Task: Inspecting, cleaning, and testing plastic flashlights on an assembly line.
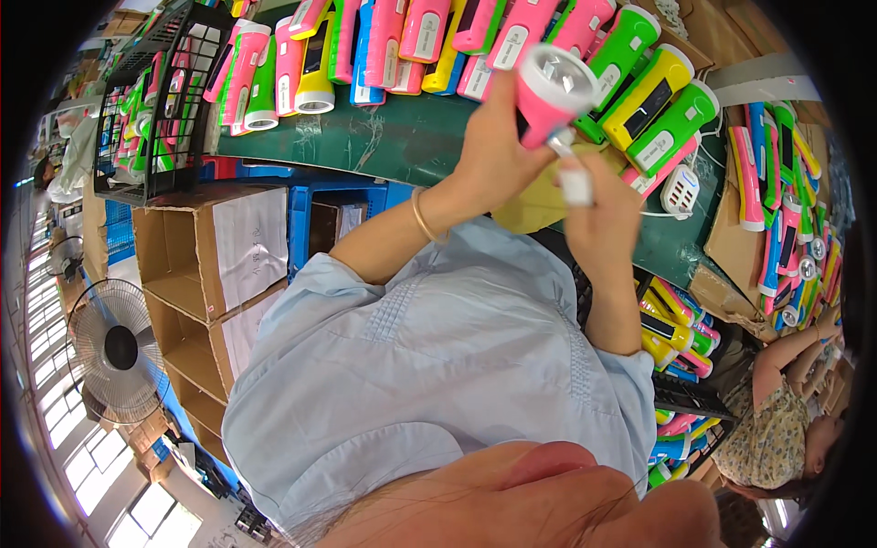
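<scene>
My left hand (491, 155) is closed round a pink flashlight (545, 114), whose white-rimmed lens end points up and away from me. In my right hand (603, 215), slightly blurred, is a small white plug (575, 183), its narrow tip right at the flashlight's lower side. Whether the tip is inside the flashlight I cannot tell. Beneath both hands lies a yellow sheet (532, 199). Right of them, a white multi-port USB charger (679, 190) rests on the green table (384, 146) beside green, yellow and pink flashlights (647, 96).
Rows of coloured flashlights (402, 41) line the table's far side. A black crate (151, 114) of flashlights stands at the left, above cardboard compartments (178, 265) and near a fan (119, 347). More flashlights fill a box (735, 251) at right, where another person (772, 411) sits.
</scene>
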